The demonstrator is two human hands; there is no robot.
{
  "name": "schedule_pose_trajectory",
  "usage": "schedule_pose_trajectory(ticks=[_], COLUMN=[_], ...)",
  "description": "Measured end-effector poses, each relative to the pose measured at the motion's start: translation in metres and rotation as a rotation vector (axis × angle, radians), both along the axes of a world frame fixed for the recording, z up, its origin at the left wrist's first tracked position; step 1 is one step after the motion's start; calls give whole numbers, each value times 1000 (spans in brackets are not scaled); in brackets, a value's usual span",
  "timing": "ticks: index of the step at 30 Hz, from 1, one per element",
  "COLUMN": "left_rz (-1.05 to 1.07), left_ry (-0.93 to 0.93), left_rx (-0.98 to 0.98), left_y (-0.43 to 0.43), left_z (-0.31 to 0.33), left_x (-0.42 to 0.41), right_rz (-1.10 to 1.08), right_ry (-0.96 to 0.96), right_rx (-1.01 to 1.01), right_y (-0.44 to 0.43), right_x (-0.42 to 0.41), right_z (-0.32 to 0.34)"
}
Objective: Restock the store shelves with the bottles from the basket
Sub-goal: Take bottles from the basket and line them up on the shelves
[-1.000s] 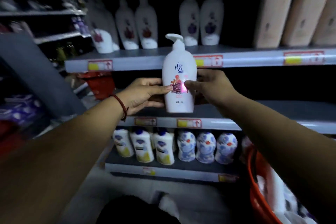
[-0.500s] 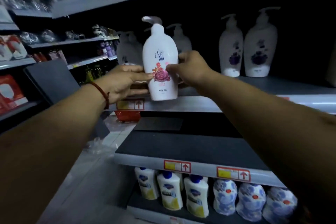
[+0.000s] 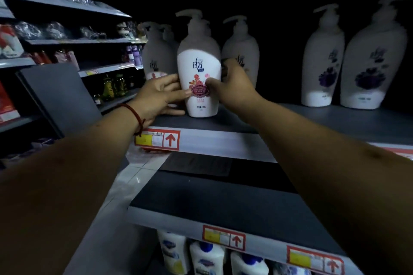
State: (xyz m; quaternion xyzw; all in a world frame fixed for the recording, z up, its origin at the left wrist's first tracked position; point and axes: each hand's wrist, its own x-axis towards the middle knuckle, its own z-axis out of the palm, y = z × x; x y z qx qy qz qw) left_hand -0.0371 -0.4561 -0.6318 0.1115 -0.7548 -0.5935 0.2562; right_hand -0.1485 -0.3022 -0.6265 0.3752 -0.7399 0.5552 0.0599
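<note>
A white pump bottle [image 3: 200, 67] with a red flower label stands upright near the front edge of the grey shelf [image 3: 207, 140]. My left hand [image 3: 157, 96] grips its left side and my right hand [image 3: 230, 87] grips its right side, thumb on the label. Two like bottles stand just behind it, one [image 3: 156, 51] to the left and one [image 3: 243, 49] to the right. The basket is out of view.
Two white pump bottles with purple flowers [image 3: 321, 62] [image 3: 375, 62] stand further right on the same shelf. A bare dark shelf [image 3: 212, 205] lies below, with blue-capped bottles [image 3: 205, 257] under it. Side shelves [image 3: 67, 69] with goods run along the left.
Both hands carried the bottle up and forward and set its base on the shelf among the like bottles. The view rose, and the red basket dropped out of sight.
</note>
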Motion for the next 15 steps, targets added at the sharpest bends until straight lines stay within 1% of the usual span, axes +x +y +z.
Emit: schedule_pose_trajectory(ticks=[2,3,6,8,12,15], left_rz=[-5,1,68,130,280,323], left_ry=[-10,-21,-94,-131,-158,-167], left_rx=[-3,-19,-165,-241,-299,-325], left_y=[-2,-2,-4,-6,-7,-6], left_z=[-5,-6,-10,-13,-16,-17], left_x=[-2,-3,-7,-9,-11,-12], right_rz=[2,11,23,-16,-57,-97], right_ry=[28,46,113,175,250,255], right_rx=[61,123,377,495,564,580], right_y=[0,2,4,0,-11,-15], right_x=[0,0,-3,-3,-4,-4], right_z=[-3,-5,-12,-14,-17,-19])
